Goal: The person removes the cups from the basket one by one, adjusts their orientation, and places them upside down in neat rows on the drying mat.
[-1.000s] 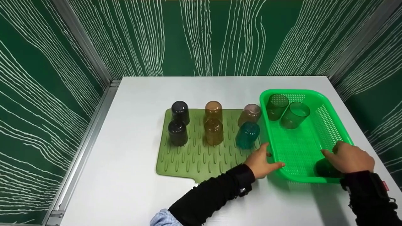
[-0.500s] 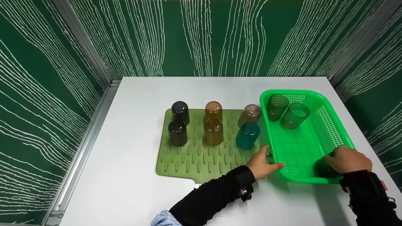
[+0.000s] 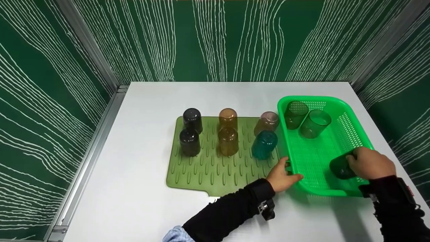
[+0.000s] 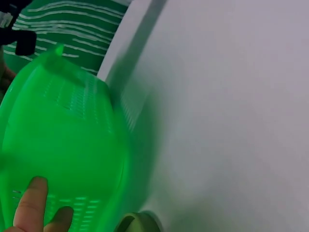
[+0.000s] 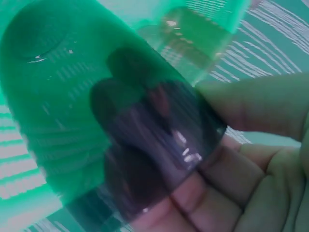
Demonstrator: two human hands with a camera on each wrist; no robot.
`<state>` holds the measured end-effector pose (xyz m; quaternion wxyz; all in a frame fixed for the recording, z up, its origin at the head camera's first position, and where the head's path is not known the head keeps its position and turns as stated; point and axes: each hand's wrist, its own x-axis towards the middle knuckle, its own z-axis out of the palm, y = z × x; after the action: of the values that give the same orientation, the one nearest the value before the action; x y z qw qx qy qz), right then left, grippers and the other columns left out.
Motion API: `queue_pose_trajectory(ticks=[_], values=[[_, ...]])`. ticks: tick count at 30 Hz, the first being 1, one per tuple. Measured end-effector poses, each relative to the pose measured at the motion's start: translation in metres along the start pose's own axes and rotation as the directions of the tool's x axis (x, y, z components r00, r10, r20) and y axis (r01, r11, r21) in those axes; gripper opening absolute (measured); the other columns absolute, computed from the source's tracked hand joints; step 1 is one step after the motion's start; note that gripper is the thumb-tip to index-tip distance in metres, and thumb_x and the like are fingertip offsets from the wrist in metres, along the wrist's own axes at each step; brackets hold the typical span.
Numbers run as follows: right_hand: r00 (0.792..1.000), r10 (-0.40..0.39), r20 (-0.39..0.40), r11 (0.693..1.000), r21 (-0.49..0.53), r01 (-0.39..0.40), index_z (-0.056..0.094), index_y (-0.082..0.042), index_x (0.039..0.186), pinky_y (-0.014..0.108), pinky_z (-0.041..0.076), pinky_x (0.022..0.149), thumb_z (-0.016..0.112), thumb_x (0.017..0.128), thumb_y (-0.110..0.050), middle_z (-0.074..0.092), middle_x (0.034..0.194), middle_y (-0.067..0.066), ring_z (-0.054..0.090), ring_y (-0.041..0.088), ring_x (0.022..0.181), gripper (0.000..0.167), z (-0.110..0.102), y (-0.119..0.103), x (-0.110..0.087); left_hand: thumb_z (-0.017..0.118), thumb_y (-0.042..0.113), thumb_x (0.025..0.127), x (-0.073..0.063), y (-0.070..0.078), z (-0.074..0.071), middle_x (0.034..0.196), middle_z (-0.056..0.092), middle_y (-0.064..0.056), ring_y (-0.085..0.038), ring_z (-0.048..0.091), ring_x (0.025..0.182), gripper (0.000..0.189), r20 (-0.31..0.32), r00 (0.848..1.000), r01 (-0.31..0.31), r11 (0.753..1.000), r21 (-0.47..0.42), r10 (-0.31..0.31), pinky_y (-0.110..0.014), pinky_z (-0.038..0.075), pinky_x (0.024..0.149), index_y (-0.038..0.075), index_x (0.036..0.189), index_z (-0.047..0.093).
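Note:
At the near right corner of a green plastic basket (image 3: pixel 327 192), my right hand (image 3: pixel 374 164) holds a dark tinted cup (image 3: pixel 340 167), tilted with its base toward the left. In the right wrist view the cup (image 5: pixel 63 121) is see-through, with fingers inside its mouth and the thumb outside the wall. My left hand (image 3: pixel 281 178) grips the basket's near left edge, thumb over the rim and other fingers along the outer wall. The left wrist view shows fingertips (image 4: pixel 34 198) against the basket wall. Two tinted cups (image 3: pixel 314 124) stand mouth up at the basket's far left.
Left of the basket lies an olive green drying mat (image 3: pixel 201 173). Upside down on it stand two dark cups (image 3: pixel 189 143), two amber cups (image 3: pixel 228 143), a pinkish cup (image 3: pixel 267 121) and a teal cup (image 3: pixel 264 146). Green patterned walls (image 3: pixel 215 40) enclose the white table (image 3: pixel 134 168).
My right hand has taken hold of the dark cup, lifted it from the basket's near right corner and tipped it leftward. The left hand stays at the basket's edge.

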<state>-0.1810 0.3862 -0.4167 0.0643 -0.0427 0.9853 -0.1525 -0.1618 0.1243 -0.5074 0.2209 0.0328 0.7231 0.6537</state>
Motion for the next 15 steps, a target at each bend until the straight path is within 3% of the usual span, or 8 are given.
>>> queue_pose_trajectory(ticks=[2, 9, 12, 15], values=[[0.999, -0.014, -0.037, 1.000, 0.000, 0.014, 0.068, 0.014, 0.101, 0.037, 0.037, 0.057, 0.056, 0.106, -0.009, 0.065, 0.075, 0.019, 0.053, 0.026, 0.064, 0.027, -0.003, -0.006, 0.000, 0.073, 0.010, 0.104, 0.000, 0.000, 0.001, 0.157, 0.056, -0.014, -0.035, 0.061, 0.141, 0.072, 0.005, 1.000, 0.005, 1.000, -0.018, -0.005, -0.033, 0.058, 0.106, 0.005, 0.166, 0.036], [0.973, -0.095, -0.210, 0.994, 0.032, 0.104, 0.063, 0.010, 0.097, 0.040, 0.035, 0.056, 0.060, 0.108, -0.008, 0.061, 0.073, 0.020, 0.053, 0.030, 0.061, 0.021, -0.002, -0.034, -0.004, 0.071, 0.010, 0.106, -0.002, 0.000, 0.000, 0.158, 0.055, -0.015, -0.037, 0.059, 0.143, 0.067, 0.011, 1.000, 0.000, 0.999, -0.040, 0.001, -0.033, 0.057, 0.107, 0.004, 0.164, 0.038], [0.946, -0.127, -0.298, 0.986, 0.065, 0.153, 0.063, 0.007, 0.098, 0.038, 0.032, 0.057, 0.062, 0.107, -0.007, 0.059, 0.071, 0.013, 0.047, 0.020, 0.061, 0.017, 0.003, -0.048, -0.008, 0.069, 0.010, 0.107, -0.002, -0.003, -0.002, 0.157, 0.056, -0.017, -0.035, 0.063, 0.139, 0.063, 0.017, 0.999, -0.026, 0.997, -0.067, 0.027, -0.032, 0.058, 0.104, 0.003, 0.163, 0.040], [0.899, -0.151, -0.412, 0.970, 0.113, 0.215, 0.065, 0.010, 0.102, 0.034, 0.031, 0.058, 0.066, 0.104, -0.001, 0.064, 0.074, 0.019, 0.042, 0.008, 0.061, 0.011, 0.008, -0.062, -0.012, 0.065, 0.010, 0.110, -0.002, -0.006, -0.002, 0.156, 0.056, -0.021, -0.035, 0.064, 0.137, 0.059, 0.014, 1.000, -0.024, 0.983, -0.183, 0.027, -0.037, 0.059, 0.107, 0.001, 0.162, 0.040]])
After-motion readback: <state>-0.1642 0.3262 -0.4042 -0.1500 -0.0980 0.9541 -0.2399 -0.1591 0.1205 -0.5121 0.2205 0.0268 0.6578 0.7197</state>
